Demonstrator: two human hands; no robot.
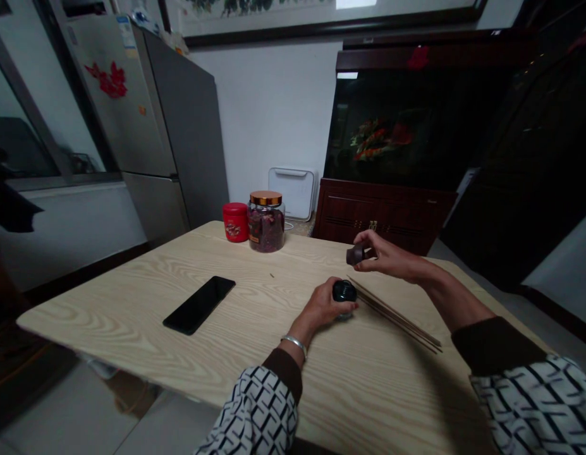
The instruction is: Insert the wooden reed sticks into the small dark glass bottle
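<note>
My left hand [323,304] is wrapped round a small dark round container [344,292] that stands on the light wooden table [188,354]. My right hand [385,256] hovers just above and to the right of it, pinching a small dark brown lid [355,254] between thumb and fingers. Several thin brown sticks [397,317] lie on the table under my right wrist, running from the container toward the right edge.
A black phone [199,304] lies flat left of centre. A red tin [235,222] and a glass jar with a copper lid [266,222] stand at the far edge. Behind are a fridge [160,126], a white box [293,189] and a dark cabinet with a fish tank [392,145].
</note>
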